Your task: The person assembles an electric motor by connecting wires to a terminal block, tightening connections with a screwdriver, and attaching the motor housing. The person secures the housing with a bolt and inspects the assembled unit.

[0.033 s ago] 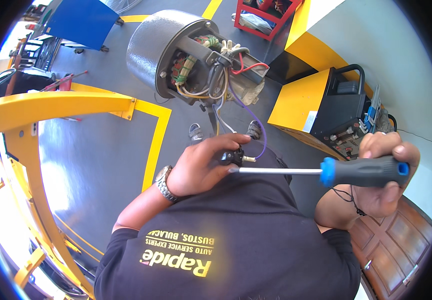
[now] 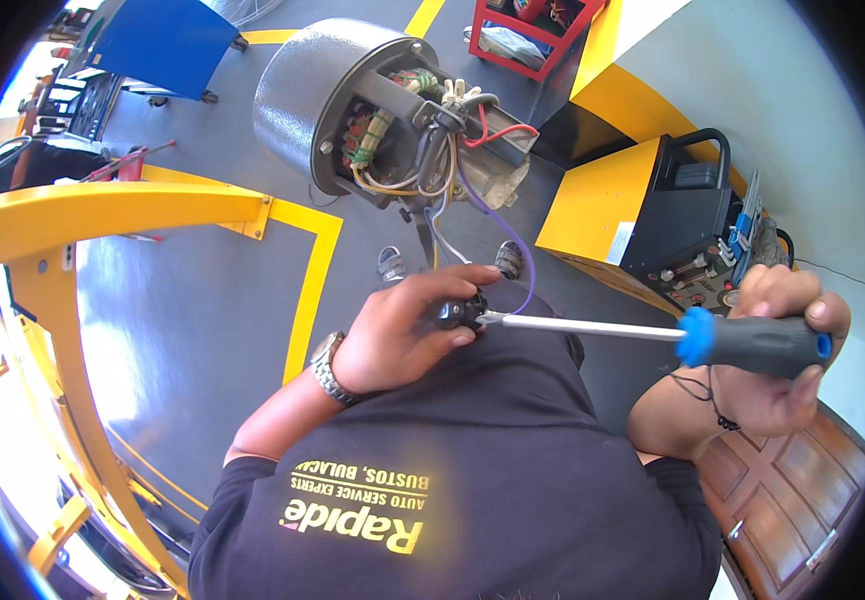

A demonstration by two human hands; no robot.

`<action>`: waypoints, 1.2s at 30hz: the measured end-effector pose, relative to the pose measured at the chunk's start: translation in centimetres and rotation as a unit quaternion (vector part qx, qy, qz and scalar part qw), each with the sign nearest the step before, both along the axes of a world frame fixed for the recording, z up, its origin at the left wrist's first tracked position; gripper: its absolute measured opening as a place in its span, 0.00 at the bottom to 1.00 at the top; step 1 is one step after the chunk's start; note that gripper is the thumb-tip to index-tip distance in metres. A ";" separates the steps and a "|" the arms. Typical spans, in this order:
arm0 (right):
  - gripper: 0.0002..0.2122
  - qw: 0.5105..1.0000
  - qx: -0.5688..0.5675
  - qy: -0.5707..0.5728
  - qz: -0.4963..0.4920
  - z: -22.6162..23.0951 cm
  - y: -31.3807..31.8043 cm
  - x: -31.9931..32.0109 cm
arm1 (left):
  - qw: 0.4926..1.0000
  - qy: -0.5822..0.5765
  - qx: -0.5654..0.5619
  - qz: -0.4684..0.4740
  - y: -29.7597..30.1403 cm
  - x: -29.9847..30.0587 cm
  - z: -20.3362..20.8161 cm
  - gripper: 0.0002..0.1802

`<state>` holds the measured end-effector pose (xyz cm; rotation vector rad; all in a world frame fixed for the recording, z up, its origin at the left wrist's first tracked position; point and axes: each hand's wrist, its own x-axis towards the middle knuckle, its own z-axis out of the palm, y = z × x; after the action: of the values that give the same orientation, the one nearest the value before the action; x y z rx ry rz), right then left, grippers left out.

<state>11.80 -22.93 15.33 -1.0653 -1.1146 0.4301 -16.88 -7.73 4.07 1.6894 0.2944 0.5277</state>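
Note:
My left hand point(image 2: 397, 330) pinches a small black part point(image 2: 459, 314) between thumb and fingers; its exact kind is hard to make out. A purple wire point(image 2: 522, 250) and pale wires run from it to an open electric motor point(image 2: 322, 90) with a rounded grey housing and exposed windings. My right hand point(image 2: 757, 395) grips a screwdriver point(image 2: 742, 342) by its black handle with a blue collar. The shaft points left, its flat tip up against the black part beside my left fingertips.
A yellow-and-black machine point(image 2: 602, 210) with a handle stands at the right, near a brown panelled door point(image 2: 782, 490). A yellow metal frame point(image 2: 112, 225) arches at the left. Farther off are a blue cabinet point(image 2: 152, 45) on casters and a red cart point(image 2: 522, 55).
The screwdriver has shifted right with my right hand and its tip has moved from by my left thumb up to the black part's wire end. My left hand has barely moved.

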 end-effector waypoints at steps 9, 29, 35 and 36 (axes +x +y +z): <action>0.25 0.923 -0.286 -0.191 0.175 -3.7 -0.5 2.4 | 0.991 -0.019 -0.127 0.028 -0.8 -0.8 0.0 0.24; 0.23 0.890 -0.195 -0.388 0.138 -6.7 5.1 -7.6 | 0.992 0.043 0.015 0.115 -1.8 -0.2 1.0 0.25; 0.25 0.862 -0.221 -0.428 0.158 -5.7 4.9 -7.4 | 0.988 0.045 0.095 0.116 -1.4 0.2 1.6 0.27; 0.25 0.863 -0.217 -0.429 0.156 -5.4 4.9 -7.5 | 0.988 0.039 0.105 0.109 -1.2 0.2 1.7 0.27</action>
<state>4.35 -18.05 9.96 -1.5439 -2.0719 0.4854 -16.67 -8.93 5.76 1.8977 0.4987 0.6739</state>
